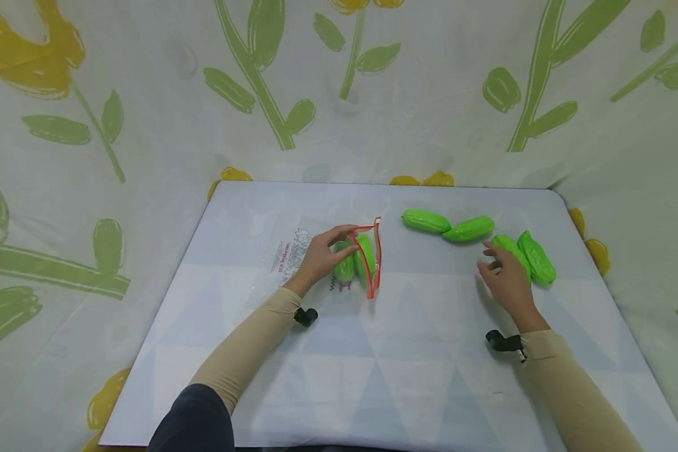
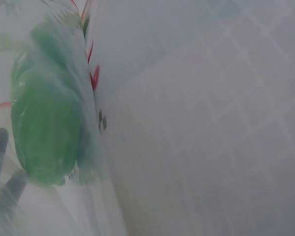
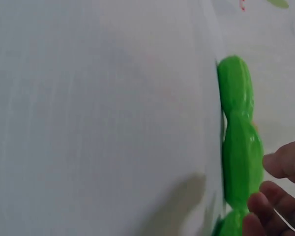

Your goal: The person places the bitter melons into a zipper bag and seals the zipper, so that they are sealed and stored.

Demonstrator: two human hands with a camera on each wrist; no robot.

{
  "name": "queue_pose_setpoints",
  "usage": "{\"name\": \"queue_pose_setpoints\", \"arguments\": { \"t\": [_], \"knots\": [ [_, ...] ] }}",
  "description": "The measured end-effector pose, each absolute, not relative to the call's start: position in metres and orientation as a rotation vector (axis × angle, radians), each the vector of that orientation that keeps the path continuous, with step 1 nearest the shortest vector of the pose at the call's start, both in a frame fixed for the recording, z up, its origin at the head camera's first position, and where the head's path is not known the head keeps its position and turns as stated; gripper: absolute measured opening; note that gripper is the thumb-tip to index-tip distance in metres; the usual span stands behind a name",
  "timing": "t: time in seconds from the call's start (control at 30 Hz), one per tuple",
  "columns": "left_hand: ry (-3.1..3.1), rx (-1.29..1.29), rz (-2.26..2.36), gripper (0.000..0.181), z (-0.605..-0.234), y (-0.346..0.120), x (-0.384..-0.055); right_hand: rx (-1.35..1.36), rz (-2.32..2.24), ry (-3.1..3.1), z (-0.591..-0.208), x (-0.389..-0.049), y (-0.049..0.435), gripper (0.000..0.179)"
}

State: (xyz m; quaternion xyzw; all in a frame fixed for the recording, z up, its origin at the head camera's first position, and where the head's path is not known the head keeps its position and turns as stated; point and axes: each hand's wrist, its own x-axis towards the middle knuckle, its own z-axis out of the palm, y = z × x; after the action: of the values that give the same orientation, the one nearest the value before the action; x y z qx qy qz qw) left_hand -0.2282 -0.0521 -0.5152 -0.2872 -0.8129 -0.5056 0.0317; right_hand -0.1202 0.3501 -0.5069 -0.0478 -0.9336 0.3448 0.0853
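So there's a flowery backdrop [image 1: 350, 132] round the patterned counter [image 1: 339, 389], and a small black gadget [image 1: 503, 341] on the right wrist. The right hand [image 1: 508, 285] blocks part of one green gourd [image 1: 513, 247]; a second gourd [image 1: 537, 258] lies snug beside it. Farther left, another two gourds [image 1: 469, 230] lie end to end. Those hands: the left hand [image 1: 319, 258] is gripping a clear bag [image 1: 299, 248] at its red-edged mouth — the pair of bagged gourds [image 1: 344, 269] sits right by its fingers. The right one's empty, fingers loosely bent, thumb apart — can't tell if it's touching a gourd.
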Motion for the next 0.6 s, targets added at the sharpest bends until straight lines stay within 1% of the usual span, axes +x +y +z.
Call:
{"name": "queue_pose_setpoints", "arguments": {
  "t": [0.37,0.6],
  "knots": [
    [-2.500,-0.887,-1.574,0.047,-0.516,-0.052,-0.228,-0.329,0.750,-2.690,-0.502,-0.117,0.375,0.055],
    [-2.503,-0.881,-1.582,0.047,-0.515,-0.052,-0.227,-0.373,0.754,-2.730,-0.502,-0.117,0.382,0.056]
  ]
}}
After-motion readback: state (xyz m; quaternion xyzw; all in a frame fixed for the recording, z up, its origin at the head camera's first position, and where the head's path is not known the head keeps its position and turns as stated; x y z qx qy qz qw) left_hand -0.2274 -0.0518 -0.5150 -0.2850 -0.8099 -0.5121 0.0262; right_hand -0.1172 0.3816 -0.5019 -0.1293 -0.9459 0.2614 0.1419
